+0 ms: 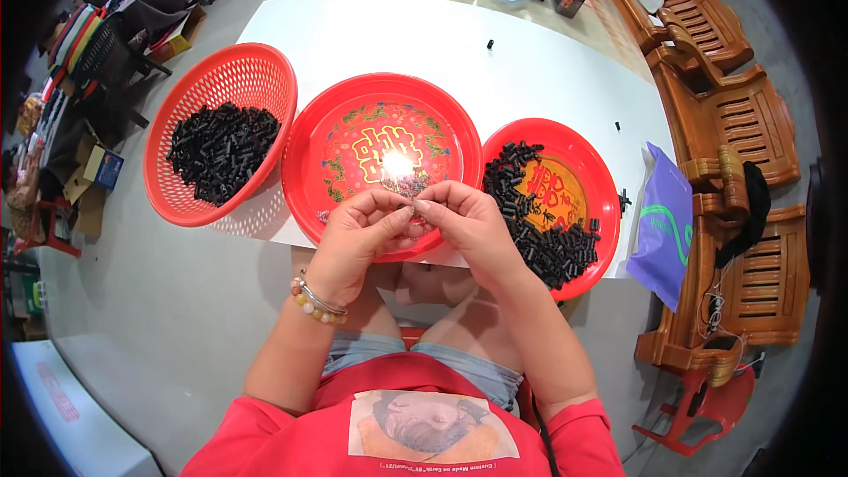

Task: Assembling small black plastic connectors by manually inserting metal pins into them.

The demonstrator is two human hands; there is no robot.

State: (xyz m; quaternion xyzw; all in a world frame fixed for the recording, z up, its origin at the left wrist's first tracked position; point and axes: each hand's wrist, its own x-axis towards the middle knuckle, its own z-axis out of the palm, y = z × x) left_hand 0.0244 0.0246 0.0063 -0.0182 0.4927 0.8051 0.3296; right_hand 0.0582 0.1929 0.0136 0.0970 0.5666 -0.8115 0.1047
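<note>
My left hand point(364, 223) and my right hand point(466, 223) meet over the near part of a round red tray point(320, 128) with a gold and floral print. The thumbs and forefingers of both are pinched together, tip to tip. Whatever lies between the fingertips is too small to make out. Just beyond my fingers, a small heap of tiny silvery-pink pieces point(406, 185) rests in the tray. A red perforated basket point(276, 79) to the left holds a pile of short black cylindrical pieces point(221, 152). More black cylinders point(555, 256) lie in the red tray point(603, 178) at the right.
All three containers stand on a white tabletop point(565, 79), where a loose black cylinder point(490, 44) lies far back. A purple bag point(658, 230) hangs over the right edge beside wooden chairs point(751, 115). A red stool point(715, 406) stands at the lower right.
</note>
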